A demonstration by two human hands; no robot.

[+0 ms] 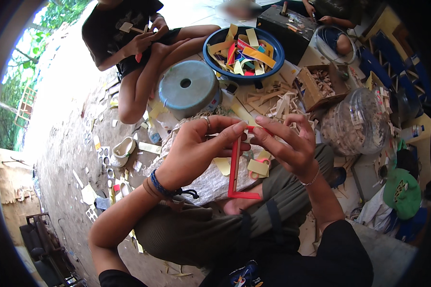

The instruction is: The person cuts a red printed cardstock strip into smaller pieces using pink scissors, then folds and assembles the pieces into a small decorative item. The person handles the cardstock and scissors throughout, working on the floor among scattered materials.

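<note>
In front of my chest I hold a thin red strip (234, 167), which runs down from my fingers and bends sideways at its lower end. A brownish, wood-like face shows along it. My left hand (189, 150) pinches its upper end between thumb and fingers. Close beside it, my right hand (289, 146) grips the short red part at the top with thumb and forefinger. Below my hands, a pale yellow piece (258, 167) lies over something with pink loops, perhaps scissors, on a white cloth (201, 177) across my lap.
Ahead stand a round grey stool (187, 86) and a blue basin (208, 55) of coloured strips. To the right are a cardboard box (316, 98) and a clear tub (354, 124) of small wooden pieces, plus a green cap (401, 193). Two other people sit beyond. A white clog (123, 149) lies left.
</note>
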